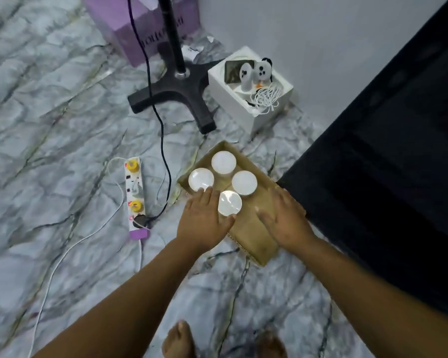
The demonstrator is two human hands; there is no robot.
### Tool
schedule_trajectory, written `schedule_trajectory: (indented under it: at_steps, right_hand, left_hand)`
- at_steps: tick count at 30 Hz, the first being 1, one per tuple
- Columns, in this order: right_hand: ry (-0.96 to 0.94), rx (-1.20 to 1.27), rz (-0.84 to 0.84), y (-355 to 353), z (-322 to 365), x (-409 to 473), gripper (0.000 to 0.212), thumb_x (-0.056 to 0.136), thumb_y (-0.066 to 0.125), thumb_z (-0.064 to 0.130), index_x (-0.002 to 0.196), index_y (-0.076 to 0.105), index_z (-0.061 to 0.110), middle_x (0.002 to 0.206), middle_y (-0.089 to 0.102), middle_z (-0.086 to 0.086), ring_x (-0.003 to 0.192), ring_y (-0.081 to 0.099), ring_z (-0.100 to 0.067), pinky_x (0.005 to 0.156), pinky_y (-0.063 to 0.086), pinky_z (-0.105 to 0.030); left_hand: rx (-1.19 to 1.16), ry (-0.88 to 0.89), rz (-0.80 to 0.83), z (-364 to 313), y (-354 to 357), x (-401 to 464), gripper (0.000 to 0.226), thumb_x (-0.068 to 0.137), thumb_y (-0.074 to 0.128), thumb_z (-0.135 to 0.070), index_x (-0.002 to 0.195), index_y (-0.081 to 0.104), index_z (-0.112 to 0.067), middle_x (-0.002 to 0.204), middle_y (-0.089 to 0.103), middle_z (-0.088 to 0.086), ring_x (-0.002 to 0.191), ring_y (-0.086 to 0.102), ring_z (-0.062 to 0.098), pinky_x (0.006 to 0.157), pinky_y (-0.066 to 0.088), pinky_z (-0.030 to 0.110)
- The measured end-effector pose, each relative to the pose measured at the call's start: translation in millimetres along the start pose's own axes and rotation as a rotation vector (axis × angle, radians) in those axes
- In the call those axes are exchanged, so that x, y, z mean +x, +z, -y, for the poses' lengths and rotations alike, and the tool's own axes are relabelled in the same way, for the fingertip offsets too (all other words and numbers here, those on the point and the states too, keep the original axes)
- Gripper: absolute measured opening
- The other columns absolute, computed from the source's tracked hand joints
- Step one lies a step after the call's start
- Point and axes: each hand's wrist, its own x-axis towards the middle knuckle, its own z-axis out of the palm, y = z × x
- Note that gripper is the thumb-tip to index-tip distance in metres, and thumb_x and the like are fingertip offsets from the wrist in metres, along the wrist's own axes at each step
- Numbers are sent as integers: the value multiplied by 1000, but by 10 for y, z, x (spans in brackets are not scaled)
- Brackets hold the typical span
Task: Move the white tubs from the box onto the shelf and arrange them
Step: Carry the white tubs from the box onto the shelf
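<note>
Now four white tubs [223,162] [201,180] [244,182] [230,203] in one box [254,233] — both hands' fingers [204,196] spread, holding nothing.

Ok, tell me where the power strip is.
In the head view, the power strip lies on the marble floor, left of the cardboard box, beside the left hand.

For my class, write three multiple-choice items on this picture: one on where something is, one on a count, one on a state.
1. Where does the cardboard box stand?
A. on the marble floor
B. on a chair
C. on a table

2. How many white tubs are in the box?
A. two
B. four
C. six

3. How are the left hand and right hand?
A. clenched fists
B. each lifting a tub
C. fingers spread over the box

Answers: 1 A, floor surrounds the box; 2 B, four round lids show; 3 C, no tub is lifted.
</note>
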Motion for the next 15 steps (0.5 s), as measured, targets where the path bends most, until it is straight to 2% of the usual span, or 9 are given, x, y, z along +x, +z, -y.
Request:
schedule_trajectory:
  at_steps: [2, 4, 9, 12, 15]
  right_hand:
    - [-33, 3, -14, 365, -211, 346, 74, 90, 44, 56, 147, 24, 13, 156, 21, -11, 144, 16, -24, 117, 17, -44]
    - [-79, -1, -21, 675, -408, 674, 73, 89, 45, 57, 146, 26, 15, 155, 22, -11, 144, 16, -24, 116, 19, -46]
    - [-167, -45, -33, 1215, -869, 1406, 84, 79, 59, 54, 146, 24, 15, 154, 24, -12, 143, 20, -28, 115, 22, -47]
    - [-213, -29, -73, 1424, -1050, 1768, 94, 71, 65, 53, 146, 25, 14, 151, 29, -12, 139, 27, -28, 114, 27, -42]
    - [-227, 94, -103, 1604, -1150, 1996, 98, 68, 78, 35, 146, 24, 13, 146, 32, -12, 134, 31, -27, 110, 28, -36]
  left_hand:
    - [23, 18, -1, 157, 454, 284, 79, 87, 36, -65, 146, 27, -14, 155, 26, 10, 145, 17, 28, 116, 17, 42]
    - [37, 30, -15, 285, 844, 548, 78, 88, 43, -62, 147, 26, -14, 155, 25, 10, 145, 17, 29, 117, 18, 44]
    - [53, 88, -28, 472, 1556, 1054, 87, 77, 59, -64, 142, 29, -16, 148, 36, 7, 134, 36, 27, 108, 34, 42]
    - [85, 72, 56, 555, 1893, 1288, 105, 70, 64, -67, 148, 13, -16, 154, 22, 8, 138, 29, 28, 108, 36, 45]
    - [128, 56, 71, 598, 2091, 1430, 112, 70, 66, -63, 148, 1, -15, 156, 11, 10, 141, 22, 30, 106, 38, 45]
